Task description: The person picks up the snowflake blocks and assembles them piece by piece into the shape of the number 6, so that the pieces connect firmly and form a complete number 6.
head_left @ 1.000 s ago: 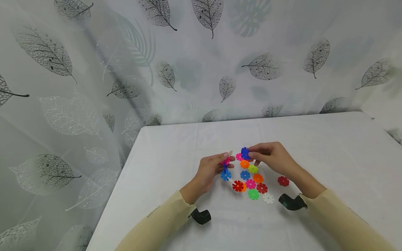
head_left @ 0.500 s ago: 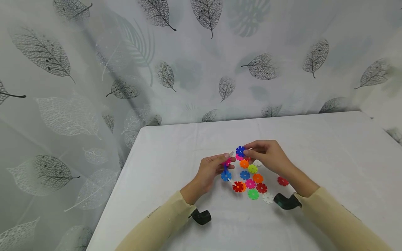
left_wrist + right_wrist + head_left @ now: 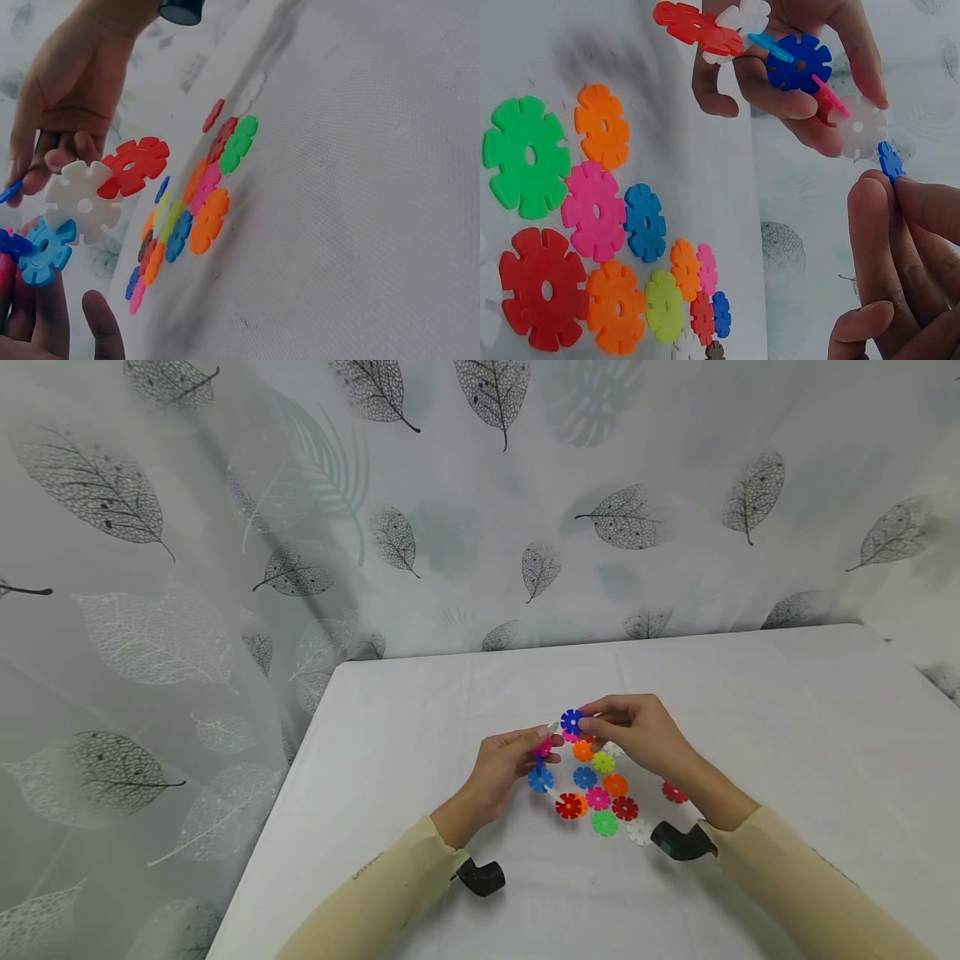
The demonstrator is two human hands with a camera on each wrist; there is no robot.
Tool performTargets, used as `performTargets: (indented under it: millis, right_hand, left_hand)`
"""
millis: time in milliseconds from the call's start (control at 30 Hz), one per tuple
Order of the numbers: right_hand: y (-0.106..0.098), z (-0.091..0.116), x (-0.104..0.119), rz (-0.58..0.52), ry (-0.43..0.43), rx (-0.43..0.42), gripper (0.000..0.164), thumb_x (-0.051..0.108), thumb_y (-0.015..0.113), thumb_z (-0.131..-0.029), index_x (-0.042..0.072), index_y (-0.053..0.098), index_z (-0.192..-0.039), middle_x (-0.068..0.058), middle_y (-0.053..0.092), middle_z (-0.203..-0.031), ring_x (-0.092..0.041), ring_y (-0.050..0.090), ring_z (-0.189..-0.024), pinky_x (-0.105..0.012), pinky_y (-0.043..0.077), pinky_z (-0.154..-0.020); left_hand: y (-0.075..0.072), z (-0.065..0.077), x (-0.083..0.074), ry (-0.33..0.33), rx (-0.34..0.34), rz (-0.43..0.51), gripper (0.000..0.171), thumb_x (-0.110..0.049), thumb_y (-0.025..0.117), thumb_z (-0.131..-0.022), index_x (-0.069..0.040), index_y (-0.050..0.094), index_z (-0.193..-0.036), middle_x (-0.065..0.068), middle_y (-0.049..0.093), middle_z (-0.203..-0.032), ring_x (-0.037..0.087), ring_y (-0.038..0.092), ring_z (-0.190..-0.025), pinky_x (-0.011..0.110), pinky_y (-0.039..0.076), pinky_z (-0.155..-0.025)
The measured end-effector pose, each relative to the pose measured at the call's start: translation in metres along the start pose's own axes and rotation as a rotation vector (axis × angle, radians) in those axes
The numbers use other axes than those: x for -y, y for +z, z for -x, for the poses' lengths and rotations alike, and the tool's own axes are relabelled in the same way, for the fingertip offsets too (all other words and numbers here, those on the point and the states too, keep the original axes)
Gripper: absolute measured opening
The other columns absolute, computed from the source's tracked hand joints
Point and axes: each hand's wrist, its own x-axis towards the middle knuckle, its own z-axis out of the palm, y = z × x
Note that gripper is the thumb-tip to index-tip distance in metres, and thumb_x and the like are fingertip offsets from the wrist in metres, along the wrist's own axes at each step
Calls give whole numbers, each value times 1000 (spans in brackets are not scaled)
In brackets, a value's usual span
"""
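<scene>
My left hand (image 3: 487, 772) holds a chain of slotted flower-shaped plastic discs, pinching it near its upper end. Along the chain come a white end disc (image 3: 863, 129), a pink disc (image 3: 830, 97), a dark blue disc (image 3: 800, 64), a light blue disc (image 3: 46, 253), another white disc (image 3: 84, 201) and a red disc (image 3: 136, 166) hanging at the bottom. Between thumb and fingertips, my right hand (image 3: 641, 729) pinches a loose dark blue disc (image 3: 889, 160). Its edge is right at the white end disc's rim in the right wrist view, turned nearly edge-on there.
Several loose discs lie flat on the white-covered table (image 3: 420, 710) below and right of the chain, among them a green disc (image 3: 604, 823), a yellow disc (image 3: 603, 762) and a white disc (image 3: 640, 832). One red disc (image 3: 673, 792) lies apart under the right forearm. A leaf-patterned curtain (image 3: 465, 527) hangs behind.
My right hand has moved left with the dark blue disc, bringing it closer to the chain's white end disc. The left hand stays almost still, holding the chain.
</scene>
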Motion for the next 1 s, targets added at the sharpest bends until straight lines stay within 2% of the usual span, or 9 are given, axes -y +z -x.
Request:
performTargets:
  millis: [200,500,833,1000]
  right_hand:
    - [0,2,2,5,-6,-7,32,24,72,-97,1,71,-120,-8,76,-96,-21,73,-79,-37,60,-80]
    - [2,-1,0,23,-13,-3,29,24,71,-97,5,72,-119,-6,75,-97,-21,71,-79,-40,60,-80]
    - [2,1,4,46,-41,-13,30,22,70,-98,2,72,-121,-9,74,-97,-22,68,-78,-35,60,-76]
    - [4,1,5,82,-39,-20,29,22,70,-98,4,73,-121,-12,73,-97,-27,68,-81,-37,60,-74]
  left_hand:
    - [0,-1,1,1,1,-1,43,-43,67,-97,-8,75,-121,8,75,-114,24,72,-101,42,46,-100]
    - [0,-1,1,6,10,-6,46,-42,67,-97,-5,73,-124,9,74,-115,24,72,-101,43,46,-100]
    - [1,0,0,-5,11,-4,47,-42,68,-97,-3,73,-123,14,73,-116,24,72,-100,42,47,-99]
    - [1,0,0,-4,19,-8,46,-42,68,-97,-3,73,-122,13,73,-115,24,72,-100,42,47,-99]
